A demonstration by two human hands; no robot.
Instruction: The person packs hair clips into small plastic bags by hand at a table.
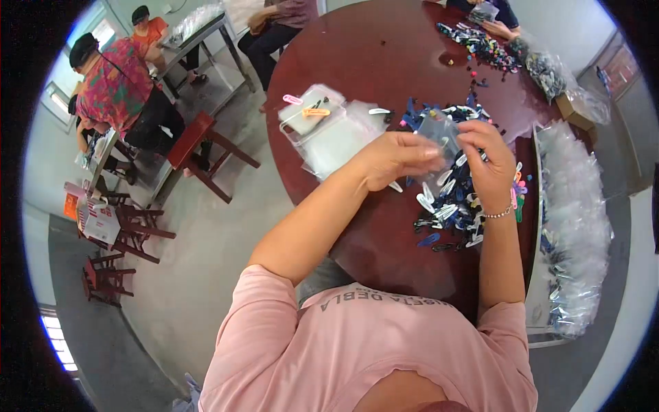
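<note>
two hands, left hand [405, 156] and right hand [489, 161], pinch a clear bag [436, 132] at one o'clock, seemingly steadying its flimsy film (clips [449, 210] lie within easy reach on the bench [374, 237]).

The round dark-red table [329, 62] looks like lacquered wood, smooth and glossy with bright reflections. On it, the white oval snap clips [425, 199] have a hard, shiny surface, and the flat clear bags [343, 141] are thin, slick plastic. The heaped transparent packets [576, 206] are crinkled, glossy plastic. The pink short-sleeved shirt [384, 336] is soft, matt cloth; the brown box [574, 111] looks like matt cardboard.
</note>
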